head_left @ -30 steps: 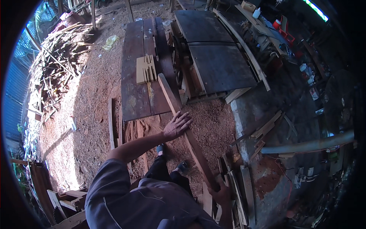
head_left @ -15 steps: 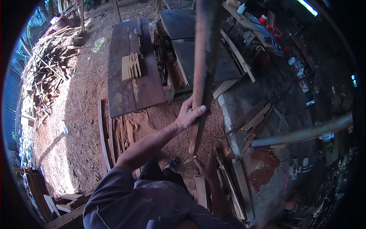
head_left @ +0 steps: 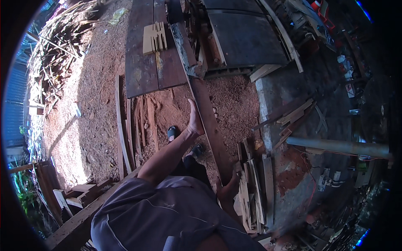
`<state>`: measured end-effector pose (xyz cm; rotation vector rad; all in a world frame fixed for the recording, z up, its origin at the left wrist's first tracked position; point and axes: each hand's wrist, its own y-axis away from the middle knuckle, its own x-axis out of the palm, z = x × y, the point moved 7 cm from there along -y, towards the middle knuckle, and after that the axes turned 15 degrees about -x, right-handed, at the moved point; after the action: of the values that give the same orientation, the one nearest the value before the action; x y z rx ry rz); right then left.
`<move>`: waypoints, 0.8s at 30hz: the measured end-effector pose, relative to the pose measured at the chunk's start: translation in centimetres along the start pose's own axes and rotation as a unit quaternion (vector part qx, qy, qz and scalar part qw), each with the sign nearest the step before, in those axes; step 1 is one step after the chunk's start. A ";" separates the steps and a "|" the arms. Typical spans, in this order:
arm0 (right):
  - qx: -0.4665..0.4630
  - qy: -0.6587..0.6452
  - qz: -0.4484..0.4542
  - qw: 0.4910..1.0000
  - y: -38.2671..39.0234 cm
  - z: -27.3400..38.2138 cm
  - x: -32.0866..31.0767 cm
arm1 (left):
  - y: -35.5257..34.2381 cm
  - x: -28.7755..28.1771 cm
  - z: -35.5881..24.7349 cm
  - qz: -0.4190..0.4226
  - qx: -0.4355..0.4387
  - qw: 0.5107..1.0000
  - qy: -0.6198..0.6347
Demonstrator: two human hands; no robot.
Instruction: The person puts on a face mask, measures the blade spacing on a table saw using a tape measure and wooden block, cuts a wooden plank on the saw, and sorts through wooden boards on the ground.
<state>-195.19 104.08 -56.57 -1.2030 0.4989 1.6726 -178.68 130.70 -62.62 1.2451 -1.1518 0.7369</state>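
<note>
A long reddish-brown wooden board (head_left: 209,121) slants from near my body up to the machine table (head_left: 142,77). Its far part, with a pale rough edge, lies along that table's right side, by the gap in the middle. My left hand (head_left: 195,120) supports the board's left edge about midway, thumb up along the side; its other fingers are hidden by the board. Around the near end my right hand (head_left: 230,185) is closed. A pale slotted wooden piece (head_left: 154,39) rests on the table, left of the board.
Right of the gap stands another dark tabletop (head_left: 247,37). Long wood strips lie on the sawdust floor to my left (head_left: 122,129) and upright-looking offcuts cluster at my right (head_left: 255,188). A grey pipe (head_left: 339,146) crosses the right side. Scrap wood (head_left: 58,54) is heaped far left.
The board has come down from a raised, steep position to lie toward the table. My left hand has shifted to its left edge, and my right hand, free before, now grips the near end.
</note>
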 end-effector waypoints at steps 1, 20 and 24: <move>-0.029 -0.007 0.016 0.999 -0.4 0.4 0.4 | 0.4 -0.7 -0.1 -0.004 0.003 1.000 0.003; 0.224 -0.491 0.245 0.805 -2.3 3.1 17.2 | 5.0 -6.8 -10.5 -0.559 0.291 0.468 -0.619; 0.204 -0.516 0.242 0.796 -3.8 5.3 18.8 | 4.8 -7.2 -12.5 -0.581 0.264 0.459 -0.618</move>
<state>-194.96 118.63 -70.17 0.2761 0.4271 2.1948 -182.03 144.93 -66.90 2.7787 -0.6385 -1.2619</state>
